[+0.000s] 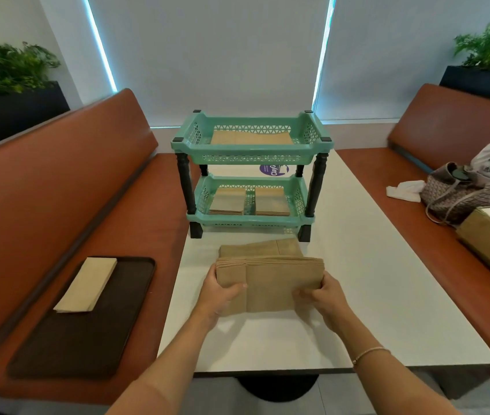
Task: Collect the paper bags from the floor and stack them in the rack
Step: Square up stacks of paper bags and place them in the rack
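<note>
Both hands, left hand (222, 290) and right hand (324, 295), grip the light, floppy bag stack (270, 283) by its nine and three o'clock ends; support it flat.

A thick stack of flat brown paper bags (270, 283) is held between both hands, the left hand (221, 292) at its left edge and the right hand (326, 295) at its right edge, above the white rectangular table (372, 295). Just beyond the hands, a second flat brown paper bag pile (260, 248) lies on the table. Farther ahead stands the two-tier green plastic rack (251, 172), with paper bags in its upper tray and two piles side by side in its lower tray. Left of the left hand, on the orange padded bench seat (154, 235), a dark rectangular tray (88, 333) carries another flat paper bag (86, 284). Well right of the right hand, a patterned handbag (454, 193) sits on the opposite bench.
</note>
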`<state>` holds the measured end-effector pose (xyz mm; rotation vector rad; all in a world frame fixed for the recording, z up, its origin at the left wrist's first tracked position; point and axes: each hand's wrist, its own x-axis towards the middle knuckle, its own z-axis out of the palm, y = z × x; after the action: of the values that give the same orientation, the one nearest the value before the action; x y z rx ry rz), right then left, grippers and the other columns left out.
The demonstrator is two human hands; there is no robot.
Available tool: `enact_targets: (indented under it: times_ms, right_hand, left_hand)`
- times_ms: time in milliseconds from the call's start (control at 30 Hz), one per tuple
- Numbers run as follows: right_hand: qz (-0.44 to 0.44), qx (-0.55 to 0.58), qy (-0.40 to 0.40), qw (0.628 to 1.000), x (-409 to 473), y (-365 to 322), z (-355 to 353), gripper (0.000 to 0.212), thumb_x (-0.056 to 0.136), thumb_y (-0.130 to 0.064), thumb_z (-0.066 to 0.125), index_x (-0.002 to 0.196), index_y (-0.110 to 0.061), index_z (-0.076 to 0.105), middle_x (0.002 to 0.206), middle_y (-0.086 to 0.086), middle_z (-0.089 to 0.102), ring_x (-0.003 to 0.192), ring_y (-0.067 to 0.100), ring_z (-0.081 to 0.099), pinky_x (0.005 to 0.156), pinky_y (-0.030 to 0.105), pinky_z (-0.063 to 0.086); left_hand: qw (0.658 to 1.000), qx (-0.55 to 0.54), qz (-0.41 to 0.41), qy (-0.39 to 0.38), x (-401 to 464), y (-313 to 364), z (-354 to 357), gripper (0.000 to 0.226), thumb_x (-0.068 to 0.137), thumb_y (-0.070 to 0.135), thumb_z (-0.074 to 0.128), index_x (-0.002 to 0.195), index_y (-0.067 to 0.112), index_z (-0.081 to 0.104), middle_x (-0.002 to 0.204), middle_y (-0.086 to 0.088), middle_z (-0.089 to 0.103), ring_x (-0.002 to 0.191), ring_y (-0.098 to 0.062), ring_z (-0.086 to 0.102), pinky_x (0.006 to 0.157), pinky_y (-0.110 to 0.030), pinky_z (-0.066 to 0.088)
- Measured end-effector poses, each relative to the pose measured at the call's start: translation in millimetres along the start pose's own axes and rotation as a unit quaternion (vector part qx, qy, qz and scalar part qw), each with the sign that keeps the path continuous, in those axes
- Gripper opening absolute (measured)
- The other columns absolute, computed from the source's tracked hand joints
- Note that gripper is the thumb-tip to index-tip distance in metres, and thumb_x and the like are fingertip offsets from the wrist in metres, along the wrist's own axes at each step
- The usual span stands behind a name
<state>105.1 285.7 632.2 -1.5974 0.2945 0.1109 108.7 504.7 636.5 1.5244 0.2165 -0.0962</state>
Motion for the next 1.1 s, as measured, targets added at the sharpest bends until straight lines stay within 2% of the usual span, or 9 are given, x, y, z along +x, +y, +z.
enact_targets:
  times_ms: [167,300,367,467,533,667,800,933,1100]
  right_hand:
    - [-0.026,0.009,0.025,0.999,5.1,-11.7,2.7,0.041,0.072,0.016,0.065,0.103,-0.011,0.062,0.099,0.01,0.065,0.091,0.027,0.06,0.074,0.035,0.053]
    - [-0.042,0.023,0.011,0.999,0.3,-15.7,-2.5,0.04,0.069,0.016,0.069,0.09,-0.017,0.063,0.088,0.001,0.065,0.081,0.018,0.059,0.063,0.024,0.05]
    - [-0.044,0.022,0.009,0.999,0.4,-12.7,-3.6,0.042,0.067,0.017,0.07,0.089,-0.019,0.063,0.087,0.002,0.066,0.081,0.018,0.059,0.063,0.024,0.049]
    - [-0.045,0.017,0.004,0.999,0.7,-9.8,-1.1,0.042,0.066,0.015,0.071,0.088,-0.02,0.063,0.087,0.002,0.067,0.083,0.02,0.06,0.066,0.026,0.049]
    - [-0.047,0.014,0.005,0.999,0.8,-9.7,1.0,0.04,0.066,0.015,0.071,0.085,-0.019,0.064,0.085,0.003,0.068,0.082,0.021,0.06,0.066,0.027,0.049]
    - [-0.049,0.025,0.017,0.998,2.6,-13.0,-0.2,0.036,0.066,0.015,0.071,0.08,-0.017,0.065,0.081,0.003,0.067,0.078,0.02,0.059,0.065,0.027,0.048]
    - [-0.049,0.013,0.001,0.999,3.1,-14.6,-5.0,0.036,0.066,0.015,0.071,0.083,-0.017,0.066,0.082,0.002,0.067,0.078,0.018,0.059,0.067,0.027,0.048]
    - [-0.005,-0.027,-0.02,0.999,1.1,-1.2,-5.9,0.04,0.067,0.015,0.071,0.098,-0.011,0.064,0.088,0.001,0.066,0.082,0.016,0.061,0.064,0.022,0.05]
    - [0.013,-0.064,-0.011,0.998,5.8,1.0,-9.6,0.034,0.071,0.013,0.069,0.093,-0.013,0.064,0.093,0.007,0.067,0.083,0.018,0.06,0.073,0.029,0.052]
  left_hand:
    - [1.0,0.001,0.029,-0.001,-0.2,9.7,3.9,0.061,0.069,0.001,0.08,0.121,0.015,0.05,0.11,-0.004,0.065,0.102,-0.018,0.062,0.089,-0.032,0.05]
    - [0.998,0.019,0.061,0.002,1.1,11.2,-2.0,0.061,0.063,0.007,0.085,0.114,0.019,0.053,0.117,-0.003,0.061,0.109,-0.018,0.057,0.095,-0.031,0.048]
    - [0.997,0.026,0.069,-0.002,1.2,10.5,-4.4,0.06,0.062,0.008,0.085,0.11,0.024,0.052,0.117,-0.006,0.059,0.109,-0.02,0.056,0.093,-0.027,0.048]
    - [0.997,0.041,0.059,-0.013,0.0,7.8,-2.6,0.063,0.061,0.014,0.087,0.112,0.028,0.053,0.125,0.0,0.053,0.118,-0.019,0.049,0.102,-0.034,0.042]
    - [0.998,0.045,0.05,-0.007,-1.9,4.9,0.4,0.063,0.061,0.013,0.087,0.113,0.027,0.054,0.128,0.004,0.049,0.122,-0.017,0.042,0.102,-0.034,0.04]
    - [0.998,0.038,0.053,-0.005,-3.5,6.8,3.4,0.054,0.061,0.009,0.086,0.103,0.026,0.056,0.12,0.001,0.054,0.12,-0.019,0.047,0.1,-0.037,0.044]
    - [0.997,0.045,0.062,-0.01,0.4,7.5,0.0,0.052,0.062,0.009,0.086,0.103,0.024,0.056,0.114,0.01,0.054,0.117,-0.015,0.046,0.102,-0.038,0.043]
    - [0.998,0.049,0.032,-0.026,1.0,-3.6,-1.7,0.055,0.058,0.0,0.086,0.1,0.022,0.06,0.107,-0.001,0.066,0.104,-0.019,0.061,0.087,-0.029,0.052]
    - [0.996,0.071,-0.008,-0.052,3.4,-12.8,-7.6,0.053,0.048,0.013,0.081,0.099,0.016,0.066,0.099,-0.004,0.072,0.099,-0.022,0.067,0.082,-0.03,0.055]
